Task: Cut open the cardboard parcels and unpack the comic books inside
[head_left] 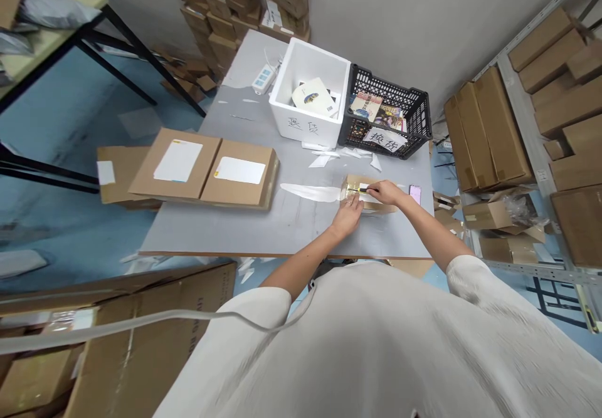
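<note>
Head view: right grip [385,192] wrapped round cutter [361,190] (left grip [348,215] touches carton [361,180], closure unclear)

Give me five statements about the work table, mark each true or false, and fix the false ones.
1. The right hand holds a slim black-and-yellow tool. True.
2. The left hand hangs away from the small cardboard box. False: it touches the small cardboard box.
3. The phone lies right of the small cardboard box. True.
4. The white bin stands right of the black crate. False: it stands left.
5. The power strip rests inside the white bin. False: it lies on the table.
</note>
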The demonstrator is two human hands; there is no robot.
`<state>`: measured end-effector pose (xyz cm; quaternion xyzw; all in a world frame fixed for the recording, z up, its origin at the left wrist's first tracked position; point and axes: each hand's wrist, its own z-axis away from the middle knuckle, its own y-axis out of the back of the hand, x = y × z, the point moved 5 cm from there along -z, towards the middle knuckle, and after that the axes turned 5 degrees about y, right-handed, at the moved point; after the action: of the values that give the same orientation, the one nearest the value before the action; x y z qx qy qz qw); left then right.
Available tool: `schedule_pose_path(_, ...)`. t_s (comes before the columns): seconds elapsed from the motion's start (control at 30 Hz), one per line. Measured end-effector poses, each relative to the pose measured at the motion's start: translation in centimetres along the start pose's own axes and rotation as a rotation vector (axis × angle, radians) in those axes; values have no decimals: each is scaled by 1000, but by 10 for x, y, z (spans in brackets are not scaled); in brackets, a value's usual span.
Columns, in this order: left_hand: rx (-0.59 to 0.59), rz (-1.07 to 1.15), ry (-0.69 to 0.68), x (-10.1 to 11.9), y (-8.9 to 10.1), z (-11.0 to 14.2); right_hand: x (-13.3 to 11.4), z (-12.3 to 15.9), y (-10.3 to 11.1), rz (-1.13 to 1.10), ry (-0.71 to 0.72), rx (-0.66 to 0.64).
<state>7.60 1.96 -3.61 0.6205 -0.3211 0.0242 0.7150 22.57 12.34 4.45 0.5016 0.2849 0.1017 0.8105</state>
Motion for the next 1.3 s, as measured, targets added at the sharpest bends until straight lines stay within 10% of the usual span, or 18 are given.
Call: schedule_pose_path(1.3,-46,-149,-8,-2,-6,1,-33,15,22,210,-128,-182)
